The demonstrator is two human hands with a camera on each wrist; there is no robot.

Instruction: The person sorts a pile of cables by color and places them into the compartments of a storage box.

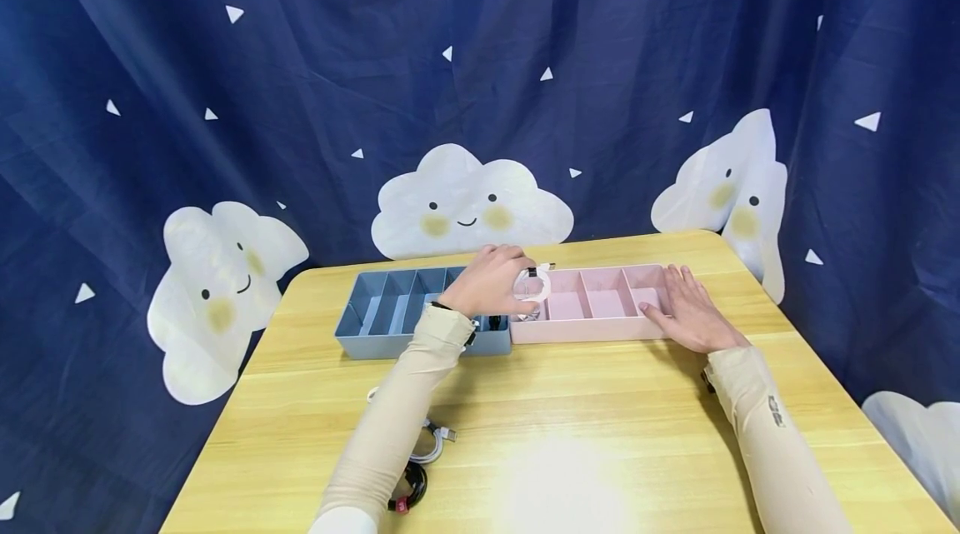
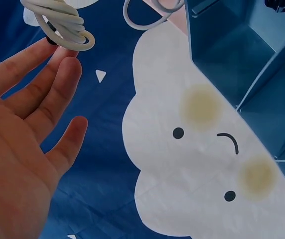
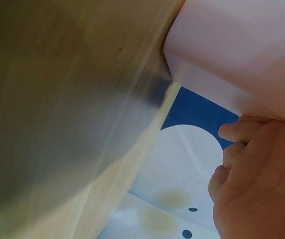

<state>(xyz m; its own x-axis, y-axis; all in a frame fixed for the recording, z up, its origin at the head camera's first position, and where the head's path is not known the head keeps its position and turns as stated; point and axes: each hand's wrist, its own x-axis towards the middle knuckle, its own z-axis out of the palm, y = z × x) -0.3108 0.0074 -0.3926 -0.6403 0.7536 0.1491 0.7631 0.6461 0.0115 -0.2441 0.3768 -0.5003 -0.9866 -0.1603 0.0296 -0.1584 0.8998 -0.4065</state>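
Note:
My left hand (image 1: 487,280) pinches a coiled white cable (image 1: 543,288) above the left end of the pink divided box (image 1: 592,331). In the left wrist view the coil (image 2: 65,25) sits at the fingertips, with a dark band on it. Under the hand, another light cable (image 1: 529,315) lies in the pink box's leftmost compartment. My right hand (image 1: 693,313) rests against the right end of the pink box, fingers extended and thumb over the front rim. Left of the pink box stands the blue divided box (image 1: 397,346), its right part partly hidden by my left hand.
A black item (image 1: 494,322) lies in the blue box's right end. On the wooden table (image 1: 630,409), a white-grey cable (image 1: 427,457) and a black cable (image 1: 418,480) with a red tag lie partly behind my left forearm. A dark blue curtain (image 1: 495,101) hangs behind.

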